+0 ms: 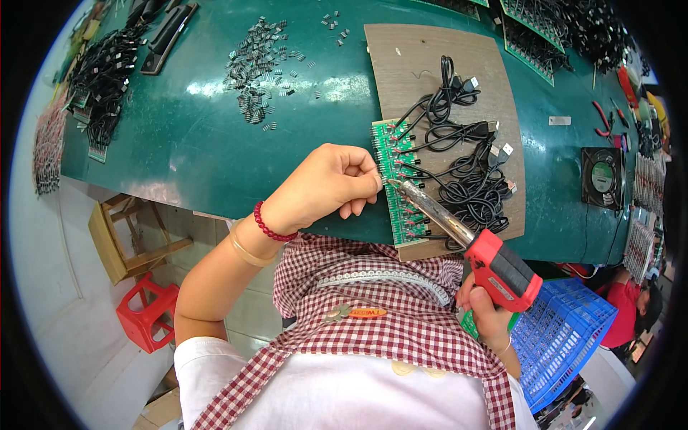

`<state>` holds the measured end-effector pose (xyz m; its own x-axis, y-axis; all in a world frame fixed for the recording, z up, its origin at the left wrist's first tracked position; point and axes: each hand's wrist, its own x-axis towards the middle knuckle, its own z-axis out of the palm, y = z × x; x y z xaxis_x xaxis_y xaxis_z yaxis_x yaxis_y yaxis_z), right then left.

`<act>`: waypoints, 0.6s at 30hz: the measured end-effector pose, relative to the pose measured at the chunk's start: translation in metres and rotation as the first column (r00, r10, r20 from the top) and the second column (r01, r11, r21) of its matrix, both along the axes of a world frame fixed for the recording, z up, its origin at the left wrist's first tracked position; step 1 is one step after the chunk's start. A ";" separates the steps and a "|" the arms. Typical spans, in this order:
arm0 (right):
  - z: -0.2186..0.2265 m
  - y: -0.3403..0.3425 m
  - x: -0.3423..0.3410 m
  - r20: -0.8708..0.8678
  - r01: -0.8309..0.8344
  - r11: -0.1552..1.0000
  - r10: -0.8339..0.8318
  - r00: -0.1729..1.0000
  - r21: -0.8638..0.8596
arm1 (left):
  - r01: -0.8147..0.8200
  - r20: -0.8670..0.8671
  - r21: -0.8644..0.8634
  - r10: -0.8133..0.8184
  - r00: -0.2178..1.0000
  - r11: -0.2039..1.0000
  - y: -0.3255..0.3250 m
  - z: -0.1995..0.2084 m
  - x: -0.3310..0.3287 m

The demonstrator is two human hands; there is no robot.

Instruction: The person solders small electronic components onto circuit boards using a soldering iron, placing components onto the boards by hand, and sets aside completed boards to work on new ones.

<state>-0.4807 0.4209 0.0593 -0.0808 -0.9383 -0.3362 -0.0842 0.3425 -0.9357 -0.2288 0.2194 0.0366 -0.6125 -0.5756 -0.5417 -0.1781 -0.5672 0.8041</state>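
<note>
A soldering gun (502,269) with a red and black handle is gripped in my right hand (489,319). Its metal tip points left and reaches the strip of green circuit boards (387,147). At the strip's left edge, my left hand (333,183) is closed in a pinch beside the tip. Whatever lies between those fingertips is hidden. Small black pin headers line the upper part of that edge. From the strip's right side run coiled black cables (466,193) with USB plugs (507,150). Strip and cables rest on a brown wooden board (401,57).
Loose pin headers (254,68) lie heaped on the green table (179,143). Bundled cables (115,86) sit at the far left. Rightward are a small fan (602,179) and red-handled pliers (600,118). A blue basket (566,330) stands at lower right, a red stool (147,312) at left.
</note>
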 end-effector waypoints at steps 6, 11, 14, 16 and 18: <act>0.003 -0.001 0.005 -0.049 -0.024 1.000 0.023 0.999 -0.003 | -0.006 0.007 -0.004 0.006 1.000 1.000 0.001 -0.001 -0.001; 0.011 -0.004 0.011 0.023 0.083 0.996 -0.083 0.996 -0.033 | -0.002 0.016 -0.009 0.002 1.000 1.000 0.001 0.002 -0.001; 0.011 -0.003 0.008 0.030 0.086 0.996 -0.085 0.996 -0.037 | -0.001 0.019 -0.009 0.002 1.000 1.000 0.000 0.004 0.000; 0.010 -0.003 0.007 0.023 0.071 0.997 -0.070 0.997 -0.043 | 0.085 0.107 -0.054 -0.079 0.991 0.995 -0.005 0.011 0.002; 0.009 -0.004 0.009 -0.004 0.058 0.997 -0.059 0.998 -0.051 | 0.102 0.322 -0.283 -0.006 0.947 0.954 -0.016 0.017 0.008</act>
<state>-0.4721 0.4166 0.0684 -0.1379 -0.9477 -0.2878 -0.0710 0.2993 -0.9515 -0.2204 0.2033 0.0533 -0.4729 -0.7082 -0.5243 -0.4725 -0.2984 0.8293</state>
